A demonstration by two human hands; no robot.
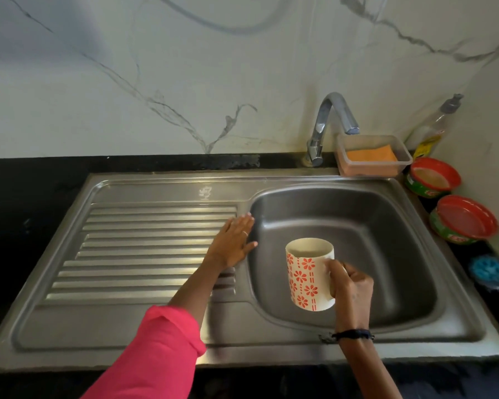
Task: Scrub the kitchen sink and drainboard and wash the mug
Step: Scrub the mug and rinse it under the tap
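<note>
One steel sink (386, 226) with one ribbed drainboard (144, 249) to its left is set in the dark desk (26, 197). One flowered mug (308, 275) is held upright over the basin, its handle gripped by the right hand (349, 286); the left hand (234, 243) lies flat, fingers straight, on the drainboard edge. The mug is best kept level while carried under the one tap (332, 125). Two red-lidded tubs (432, 177), one sponge (370, 155).

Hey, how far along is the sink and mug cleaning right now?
Nothing looks scrubbed yet: no suds show on the drainboard or sink, and the sponge sits in its tray. In hand: the right hand holds the mug over the basin. All scrubbing and washing remain.
</note>
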